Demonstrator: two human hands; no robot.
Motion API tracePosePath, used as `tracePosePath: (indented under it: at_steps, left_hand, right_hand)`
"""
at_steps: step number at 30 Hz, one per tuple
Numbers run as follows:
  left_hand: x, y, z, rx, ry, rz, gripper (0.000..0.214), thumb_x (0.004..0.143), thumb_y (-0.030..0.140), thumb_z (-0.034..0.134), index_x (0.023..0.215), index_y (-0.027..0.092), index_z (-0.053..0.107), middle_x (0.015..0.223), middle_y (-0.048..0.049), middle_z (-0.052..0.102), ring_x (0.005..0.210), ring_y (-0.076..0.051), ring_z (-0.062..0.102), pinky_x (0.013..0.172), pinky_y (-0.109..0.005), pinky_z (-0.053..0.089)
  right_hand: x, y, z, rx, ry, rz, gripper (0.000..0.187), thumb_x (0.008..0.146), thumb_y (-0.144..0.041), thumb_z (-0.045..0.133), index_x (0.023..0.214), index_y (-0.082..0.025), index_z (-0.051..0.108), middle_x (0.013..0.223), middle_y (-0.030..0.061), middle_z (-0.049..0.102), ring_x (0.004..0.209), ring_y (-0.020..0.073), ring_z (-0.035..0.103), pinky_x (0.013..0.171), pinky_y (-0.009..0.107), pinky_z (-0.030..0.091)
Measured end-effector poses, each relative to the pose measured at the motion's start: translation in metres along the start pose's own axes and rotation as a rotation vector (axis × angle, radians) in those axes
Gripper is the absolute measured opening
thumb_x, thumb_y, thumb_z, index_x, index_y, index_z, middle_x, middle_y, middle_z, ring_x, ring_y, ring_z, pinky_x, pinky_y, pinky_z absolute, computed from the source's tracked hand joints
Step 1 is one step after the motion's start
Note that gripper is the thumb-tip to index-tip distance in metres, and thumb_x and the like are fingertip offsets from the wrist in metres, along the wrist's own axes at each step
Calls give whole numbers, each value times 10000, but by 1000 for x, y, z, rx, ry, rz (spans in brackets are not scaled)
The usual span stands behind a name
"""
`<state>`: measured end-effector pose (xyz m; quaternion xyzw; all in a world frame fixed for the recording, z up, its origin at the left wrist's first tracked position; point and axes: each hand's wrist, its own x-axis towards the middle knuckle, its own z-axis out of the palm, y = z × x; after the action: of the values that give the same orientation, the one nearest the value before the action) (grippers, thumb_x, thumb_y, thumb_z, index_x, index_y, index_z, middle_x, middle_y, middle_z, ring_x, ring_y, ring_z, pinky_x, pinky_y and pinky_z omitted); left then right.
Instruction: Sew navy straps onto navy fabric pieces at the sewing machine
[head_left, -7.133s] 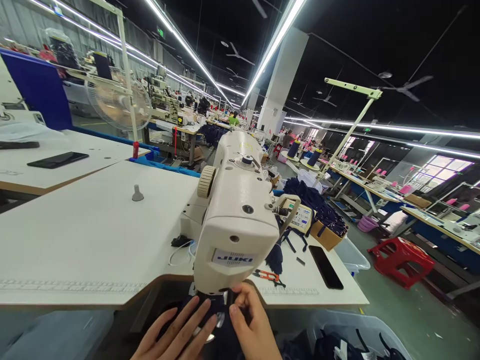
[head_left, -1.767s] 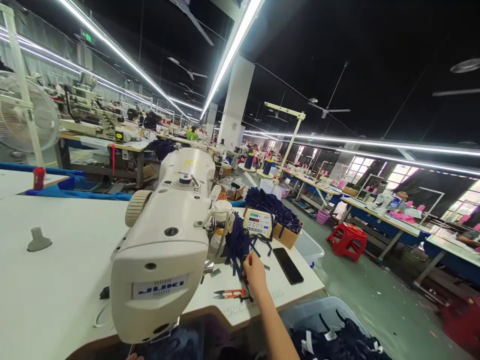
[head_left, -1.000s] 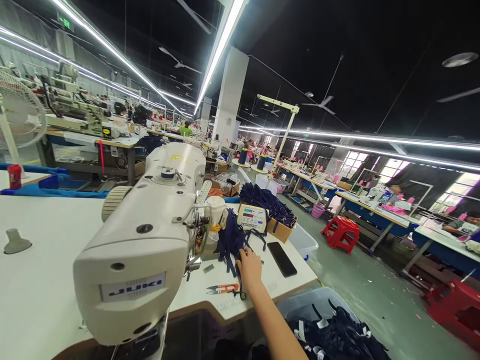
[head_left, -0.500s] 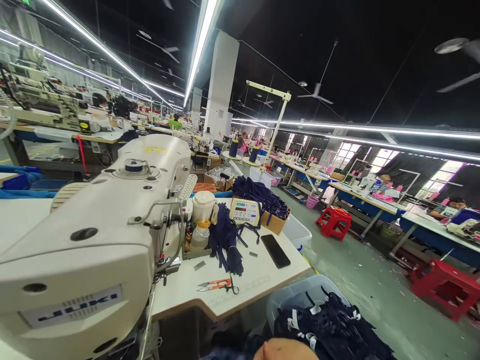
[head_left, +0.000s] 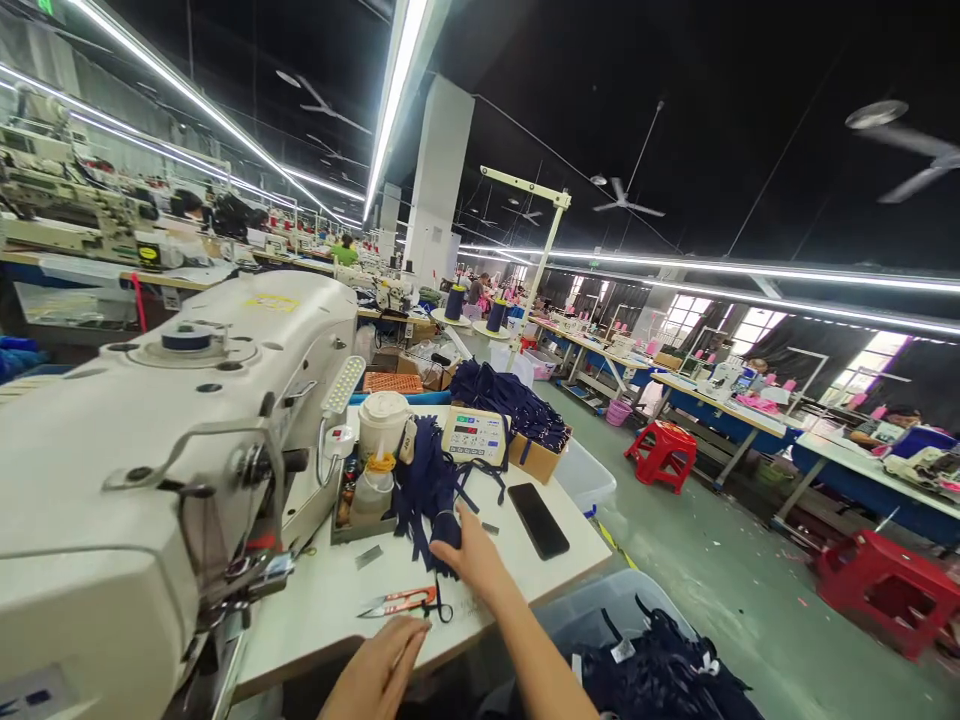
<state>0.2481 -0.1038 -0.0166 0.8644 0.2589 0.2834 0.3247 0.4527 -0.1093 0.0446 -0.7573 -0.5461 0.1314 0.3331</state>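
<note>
L→R: machine (head_left: 150, 470) fills our table's left; bare top near front edge. Our left hand (head_left: 379, 665), open, at that edge by snips (head_left: 397, 602). Right hand (head_left: 469, 550) pinches navy strips (head_left: 431, 485). Phone (head_left: 538, 520) w/ clear room. Bin (head_left: 652, 660) holds dark fabric.

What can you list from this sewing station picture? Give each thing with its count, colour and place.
sewing machine: one, cream, left on the table
table: one, white
thread snips: one, orange, near the table's front edge
navy strips: a bundle, beside the machine
control panel: one, cream, behind the strips
phone: one, black, right part of the table
cup: one, white, by the machine
stools: two, red, on the floor
left hand: at the front edge, fingertips by the snips
right hand: gripping the strips' end
</note>
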Motion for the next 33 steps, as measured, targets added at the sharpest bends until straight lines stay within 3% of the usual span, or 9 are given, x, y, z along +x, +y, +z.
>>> tracePosePath:
  at_steps: [5,10,12,14,16,19,22,28,33]
  left_hand:
    - [78,-10,20,-9,188,-67,321,924,394,518,1182,205,550,1243,-75,579,1124,-228,566,960,-488,469]
    - [127,-20,27,101,182,-136,309,886,378,587,1131,190,571,1217,-69,579,1088,-227,573,914,-470,493]
    - [134,-20,23,160,133,-154,295,885,380,588,1103,182,579,1164,-61,598,1034,-211,592,878,-447,509]
    - [137,-17,18,220,73,-165,295,888,384,585,1098,177,578,1127,-55,609,984,-196,606,845,-426,521]
    - [138,-13,11,285,19,-173,300,888,388,585,1099,176,576,1123,-55,609,973,-194,608,836,-422,523]
    - [141,-8,2,380,-44,-188,294,882,389,593,1085,177,584,1132,-55,609,1006,-205,600,869,-443,507]
    - [143,-8,-5,424,-89,-197,276,880,386,596,1060,177,595,1122,-52,615,1023,-208,595,889,-452,495]
    - [147,-20,-4,336,-97,-255,266,894,397,574,1025,167,594,996,-28,633,845,-155,620,764,-372,534]
    - [148,-23,4,238,-55,-254,263,892,395,577,1024,167,592,988,-26,630,829,-151,619,735,-353,538]
  right_hand:
    - [-10,-1,31,-40,51,-13,404,802,-80,566,1207,-85,569,1125,177,610,1076,291,580,941,391,446]
    - [-26,7,24,-27,17,-47,471,779,-42,572,1244,-115,562,1157,159,626,1092,294,583,941,403,448]
    - [-18,13,12,6,-23,-59,348,818,-86,577,1157,-159,614,1078,94,677,1027,240,630,897,329,480]
    - [0,18,1,36,-44,-37,221,938,-165,455,1065,-173,636,964,54,702,914,189,671,800,279,513]
    - [23,21,-5,51,-52,11,321,1010,-191,296,1104,-158,601,945,53,696,846,163,683,716,270,527]
    - [58,20,-2,28,-113,59,243,981,-287,481,1159,-149,573,976,43,681,827,165,676,716,312,542]
    - [82,14,4,-45,-154,106,317,899,-370,630,1119,-144,595,998,47,664,886,193,654,810,396,526]
    - [92,6,5,-155,-229,179,328,905,-372,624,1143,-149,588,1074,64,650,944,209,647,839,419,524]
    - [92,3,5,-190,-273,154,340,915,-354,615,1188,-157,572,1141,75,631,999,223,634,869,442,517]
